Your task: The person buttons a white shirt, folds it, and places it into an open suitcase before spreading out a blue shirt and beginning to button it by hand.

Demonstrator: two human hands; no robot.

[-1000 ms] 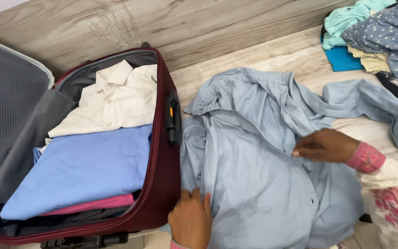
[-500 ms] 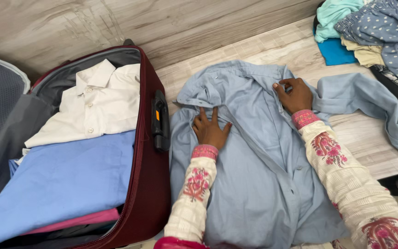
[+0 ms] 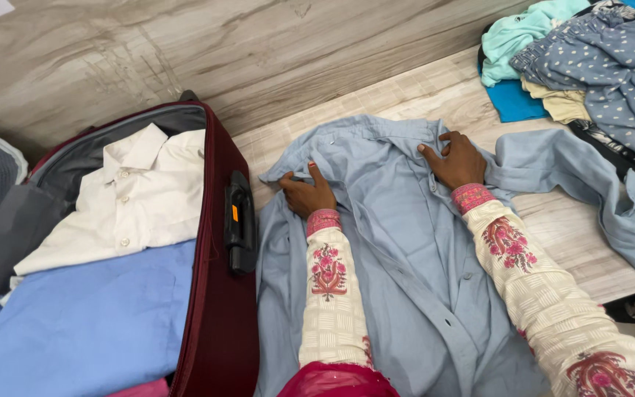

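A pale blue button-up shirt (image 3: 398, 242) lies spread flat on the wooden surface, collar at the far end. My left hand (image 3: 307, 194) rests on its left shoulder area, fingers bent and pinching the cloth. My right hand (image 3: 457, 160) presses on the collar at the right side, fingers curled into the fabric. One sleeve (image 3: 589, 184) trails off to the right. Both my arms wear cream sleeves with pink flower print.
An open maroon suitcase (image 3: 218, 323) stands at the left, holding a folded white shirt (image 3: 130, 202) and a folded blue garment (image 3: 82, 323). A heap of clothes (image 3: 589, 66) sits at the far right. A grey wood-pattern wall runs behind.
Both hands moved from the shirt's lower part up to the shoulders and collar, and the shirt now lies flatter and straighter. The view shifted slightly right.
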